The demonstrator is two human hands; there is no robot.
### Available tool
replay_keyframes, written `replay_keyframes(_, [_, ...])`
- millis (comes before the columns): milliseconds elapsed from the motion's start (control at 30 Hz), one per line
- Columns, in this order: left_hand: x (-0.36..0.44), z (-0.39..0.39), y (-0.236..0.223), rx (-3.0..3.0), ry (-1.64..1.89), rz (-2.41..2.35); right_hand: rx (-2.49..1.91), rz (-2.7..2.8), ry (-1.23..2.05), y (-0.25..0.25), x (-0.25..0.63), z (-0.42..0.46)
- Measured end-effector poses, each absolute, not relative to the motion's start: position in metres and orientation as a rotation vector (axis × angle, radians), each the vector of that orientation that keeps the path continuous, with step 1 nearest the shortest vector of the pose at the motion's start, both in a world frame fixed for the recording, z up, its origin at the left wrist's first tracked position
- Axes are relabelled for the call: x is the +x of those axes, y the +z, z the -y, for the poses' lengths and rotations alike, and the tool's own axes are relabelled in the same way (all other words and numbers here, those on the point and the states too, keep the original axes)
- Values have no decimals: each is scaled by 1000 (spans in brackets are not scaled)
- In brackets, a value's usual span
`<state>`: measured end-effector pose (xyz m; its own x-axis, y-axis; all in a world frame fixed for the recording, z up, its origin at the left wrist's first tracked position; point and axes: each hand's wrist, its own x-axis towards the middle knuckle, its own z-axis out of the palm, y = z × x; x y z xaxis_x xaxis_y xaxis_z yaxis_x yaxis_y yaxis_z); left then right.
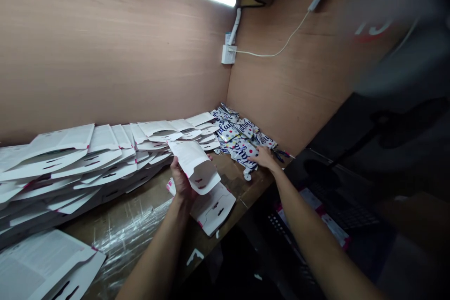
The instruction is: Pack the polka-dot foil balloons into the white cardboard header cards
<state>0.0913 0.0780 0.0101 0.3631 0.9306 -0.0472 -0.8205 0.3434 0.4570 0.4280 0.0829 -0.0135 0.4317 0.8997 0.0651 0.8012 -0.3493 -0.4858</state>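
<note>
My left hand (183, 182) is wrapped round a white cardboard envelope (195, 161), tilted with its open flap end toward me. Below it, a small stack of white envelopes (215, 208) lies on the table near the front edge. My right hand (265, 157) reaches into a pile of polka-dotted foil packets (241, 133) with dark blue lettering at the far corner. Its fingers touch a packet at the near side of the pile; whether they grip it I cannot make out.
Overlapping white envelopes (105, 150) line the back wall, and more lie at front left (45, 262). Dark-handled scissors (280, 154) sit right of the packets. A power socket (228, 54) with a cable hangs in the corner. Below the table's right edge stands a dark crate (281, 229).
</note>
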Motion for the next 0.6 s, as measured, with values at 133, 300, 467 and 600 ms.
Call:
replay_keyframes(133, [93,-79,6,369,1160,-299,-1826,1303,453,-26,411,-51])
replay_keyframes(300, [97,-75,3,332,1108,-363,-1115,865,923,-9,373,-7])
replay_keyframes(467, [101,-69,3,316,1051,-354,-952,884,835,9,322,22])
replay_keyframes(600, [104,-66,7,284,1095,-309,-933,1184,381,5,289,36])
